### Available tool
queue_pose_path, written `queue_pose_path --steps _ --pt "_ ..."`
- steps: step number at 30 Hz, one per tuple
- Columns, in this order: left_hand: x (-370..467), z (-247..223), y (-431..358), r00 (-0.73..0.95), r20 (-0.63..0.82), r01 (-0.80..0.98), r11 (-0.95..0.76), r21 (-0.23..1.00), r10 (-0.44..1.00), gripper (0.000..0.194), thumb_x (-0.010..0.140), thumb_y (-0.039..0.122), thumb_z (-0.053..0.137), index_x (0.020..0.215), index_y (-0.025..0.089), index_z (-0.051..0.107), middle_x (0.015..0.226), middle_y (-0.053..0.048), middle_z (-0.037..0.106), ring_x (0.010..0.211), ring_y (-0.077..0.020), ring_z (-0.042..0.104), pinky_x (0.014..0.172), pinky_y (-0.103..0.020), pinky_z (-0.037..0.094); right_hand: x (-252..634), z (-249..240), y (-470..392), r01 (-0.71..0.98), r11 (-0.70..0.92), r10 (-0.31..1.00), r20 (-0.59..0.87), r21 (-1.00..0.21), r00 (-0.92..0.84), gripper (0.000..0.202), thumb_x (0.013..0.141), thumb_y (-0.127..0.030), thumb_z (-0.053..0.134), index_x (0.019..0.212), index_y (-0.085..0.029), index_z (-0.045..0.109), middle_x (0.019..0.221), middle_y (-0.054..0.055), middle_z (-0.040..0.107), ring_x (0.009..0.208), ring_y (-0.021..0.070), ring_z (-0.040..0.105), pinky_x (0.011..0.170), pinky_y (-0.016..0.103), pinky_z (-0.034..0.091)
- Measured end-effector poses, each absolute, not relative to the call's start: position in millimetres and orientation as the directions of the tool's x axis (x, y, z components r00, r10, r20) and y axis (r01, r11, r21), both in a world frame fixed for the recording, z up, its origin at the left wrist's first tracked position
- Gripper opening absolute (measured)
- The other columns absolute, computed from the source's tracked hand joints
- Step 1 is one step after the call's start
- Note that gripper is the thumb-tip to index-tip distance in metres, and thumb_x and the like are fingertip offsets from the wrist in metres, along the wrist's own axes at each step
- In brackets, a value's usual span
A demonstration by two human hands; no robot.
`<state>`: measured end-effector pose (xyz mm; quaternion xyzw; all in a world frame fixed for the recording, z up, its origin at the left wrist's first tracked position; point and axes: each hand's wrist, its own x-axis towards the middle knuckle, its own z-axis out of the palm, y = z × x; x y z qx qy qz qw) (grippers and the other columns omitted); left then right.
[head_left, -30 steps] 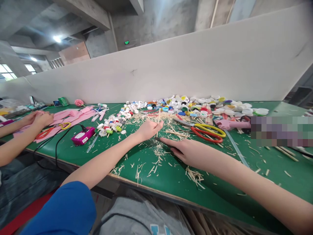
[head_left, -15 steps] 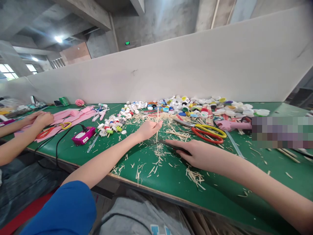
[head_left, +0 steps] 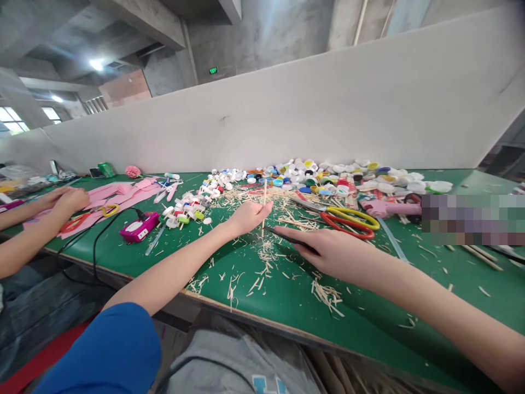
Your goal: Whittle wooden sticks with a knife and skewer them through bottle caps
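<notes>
Upright between the fingers of my left hand [head_left: 251, 216] is a thin wooden stick [head_left: 264, 191], its lower end near the table. My right hand [head_left: 324, 246] is closed around a dark, narrow cutting tool [head_left: 287, 236], whose tip reaches the stick just below my left fingers. Pale wood shavings [head_left: 266, 257] lie under and around both hands on the green table [head_left: 279, 312]. Beyond my right hand rest scissors with red and yellow handles [head_left: 348, 219].
Many bottle caps [head_left: 311, 178] are heaped along the white partition [head_left: 287, 109]. A pink glue gun [head_left: 389, 208] lies at the right. To the left are a magenta power adapter [head_left: 140, 227] with a black cable, pink sheets [head_left: 118, 191] and another person's hands [head_left: 69, 201].
My right hand has risen slightly with the tool, whose tip is now higher, against the stick. My left hand and the stick have barely moved.
</notes>
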<state>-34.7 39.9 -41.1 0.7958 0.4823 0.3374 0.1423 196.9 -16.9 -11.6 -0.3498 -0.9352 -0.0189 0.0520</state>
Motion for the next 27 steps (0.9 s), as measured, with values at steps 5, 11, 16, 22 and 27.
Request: queue_pose_path --steps 5,11,16,22,27 --pt "-33.1 -39.7 37.6 0.300 0.392 0.684 -0.483 0.547 0.870 0.062 0.092 0.056 0.030 0.043 0.018 0.022 0.037 0.006 0.020 0.034 -0.0050 0.021 0.044 -0.027 0.020 190.6 -19.7 -14.9 0.628 0.778 0.621 0.132 0.015 -0.773 0.056 0.090 -0.022 0.034 0.145 -0.034 0.034 0.078 0.004 0.065 0.055 0.0125 0.055 0.048 0.023 0.035" --pt "-31.2 -37.9 35.4 0.321 0.418 0.686 -0.513 0.516 0.850 0.061 0.092 0.056 0.030 0.044 0.019 0.022 0.038 0.005 0.021 0.037 -0.0060 0.022 0.046 -0.027 0.020 188.0 -18.0 -16.2 0.618 0.785 0.619 0.106 -0.042 -0.779 0.054 0.091 -0.024 0.033 0.144 -0.029 0.037 0.066 0.003 0.060 0.046 0.0111 0.048 0.045 0.024 0.031" --pt "-31.7 -38.3 36.0 0.349 0.431 0.679 -0.542 0.495 0.832 0.061 0.092 0.055 0.029 0.044 0.019 0.022 0.038 0.005 0.021 0.038 -0.0062 0.021 0.047 -0.027 0.021 187.5 -10.3 -19.7 0.643 0.759 0.648 0.032 -0.099 -0.761 0.054 0.091 -0.026 0.034 0.144 -0.033 0.036 0.074 0.004 0.063 0.053 0.0121 0.052 0.050 0.024 0.035" --pt "-32.1 -39.7 36.9 0.345 0.433 0.674 -0.541 0.503 0.833 0.060 0.092 0.055 0.030 0.045 0.019 0.021 0.039 0.006 0.019 0.037 -0.0065 0.020 0.046 -0.028 0.021 188.0 -7.2 -22.2 0.640 0.749 0.650 0.003 -0.169 -0.760 0.054 0.090 -0.027 0.033 0.144 -0.031 0.037 0.075 0.004 0.064 0.052 0.0117 0.052 0.051 0.024 0.036" --pt "-32.4 -39.7 37.5 0.340 0.431 0.680 -0.535 0.502 0.836 0.060 0.092 0.055 0.030 0.044 0.020 0.022 0.038 0.006 0.020 0.036 -0.0063 0.021 0.045 -0.028 0.020 189.4 -7.1 -22.2 0.623 0.752 0.638 -0.001 -0.213 -0.770 0.053 0.092 -0.029 0.033 0.144 -0.030 0.037 0.086 0.006 0.068 0.059 0.0127 0.056 0.055 0.025 0.040"
